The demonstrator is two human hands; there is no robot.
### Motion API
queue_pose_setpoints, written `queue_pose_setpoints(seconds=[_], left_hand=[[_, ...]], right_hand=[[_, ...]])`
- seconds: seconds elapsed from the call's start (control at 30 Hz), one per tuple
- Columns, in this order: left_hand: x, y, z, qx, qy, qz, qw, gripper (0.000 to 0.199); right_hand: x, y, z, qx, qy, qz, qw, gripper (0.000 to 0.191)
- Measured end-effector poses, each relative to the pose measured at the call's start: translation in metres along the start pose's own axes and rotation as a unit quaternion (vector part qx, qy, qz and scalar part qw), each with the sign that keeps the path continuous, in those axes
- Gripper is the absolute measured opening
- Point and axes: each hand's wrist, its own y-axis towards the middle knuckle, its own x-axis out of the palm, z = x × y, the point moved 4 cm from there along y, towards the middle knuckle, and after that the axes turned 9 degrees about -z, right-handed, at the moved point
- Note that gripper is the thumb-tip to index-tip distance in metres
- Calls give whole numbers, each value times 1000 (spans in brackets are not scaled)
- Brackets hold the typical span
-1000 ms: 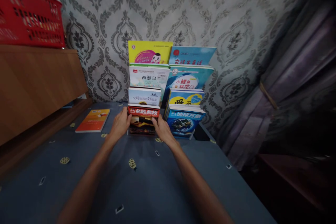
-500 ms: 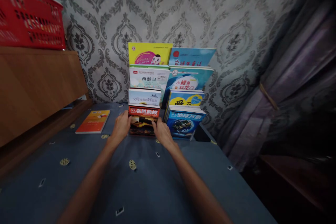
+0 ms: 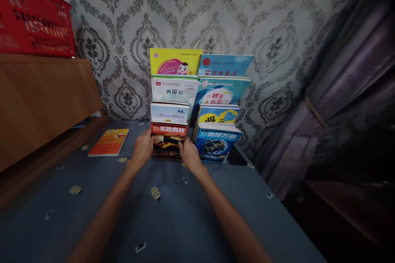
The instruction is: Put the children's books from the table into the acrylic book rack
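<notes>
Two columns of upright books stand against the patterned wall, stepped from tall at the back to short in front. At the front of the left column is a red and dark book. My left hand grips its left edge, and my right hand grips its right edge, fingers bent around the sides. Just right of my right hand stands a blue book with a globe picture. Behind the red book are a pale blue book, a white and green one and a yellow one.
An orange book lies flat on the blue patterned cloth at the left. A wooden cabinet with a red basket on top stands at far left. A tied curtain hangs at the right.
Both hands keep their places at the sides of the red book. The view has shifted very slightly; the books look unchanged.
</notes>
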Motion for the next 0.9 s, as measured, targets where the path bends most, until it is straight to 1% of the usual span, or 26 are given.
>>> queue_pose_setpoints(seconds=[0.3,0.47,0.63,0.9], left_hand=[[2,1,0,12,-1,9,1000,27],[1,1,0,22,-5,12,1000,29],[0,1,-1,16,-21,5,1000,30],[0,0,2,26,-40,22,999,39]], right_hand=[[-3,-3,-2,28,-25,-19,999,31],[-5,-4,-2,28,-20,-17,999,30],[-6,-3,-2,22,-10,-18,1000,28],[-7,0,0,18,-6,-8,1000,26]])
